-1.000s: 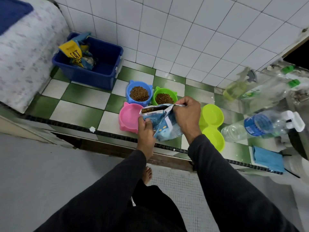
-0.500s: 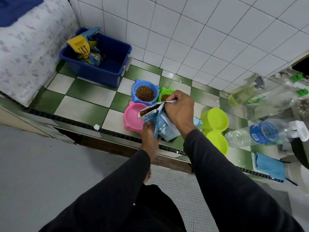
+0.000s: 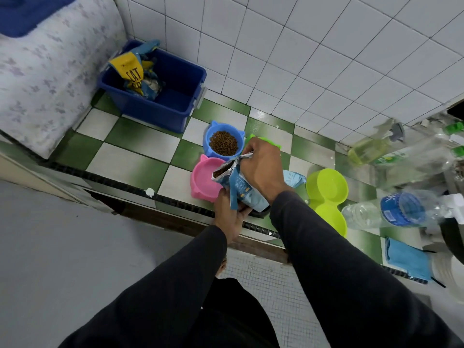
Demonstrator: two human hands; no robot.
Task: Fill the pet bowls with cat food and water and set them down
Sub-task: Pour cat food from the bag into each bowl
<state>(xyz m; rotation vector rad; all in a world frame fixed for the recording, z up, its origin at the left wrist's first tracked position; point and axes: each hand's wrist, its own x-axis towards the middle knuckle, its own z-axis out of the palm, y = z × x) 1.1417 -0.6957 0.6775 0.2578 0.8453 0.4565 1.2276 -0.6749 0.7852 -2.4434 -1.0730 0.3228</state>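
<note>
Both hands grasp the food bag (image 3: 241, 187): right hand (image 3: 263, 167) at its top, left hand (image 3: 229, 212) below. Next, tip kibble into the empty pink bowl (image 3: 204, 178).

— Where's the food bag (image 3: 241, 187)?
— Tipped over the near bowl (image 3: 204, 178), between the left hand (image 3: 229, 214) below and the right hand (image 3: 262, 167) at its top.
— Other bowls?
— One with kibble (image 3: 223, 142) just behind; another (image 3: 270, 143) to its right, behind the right hand. The double dish (image 3: 327, 197) lies right, the bottle (image 3: 391, 209) beyond it.
— The bin (image 3: 153, 96)?
— Far left, against the wall.
</note>
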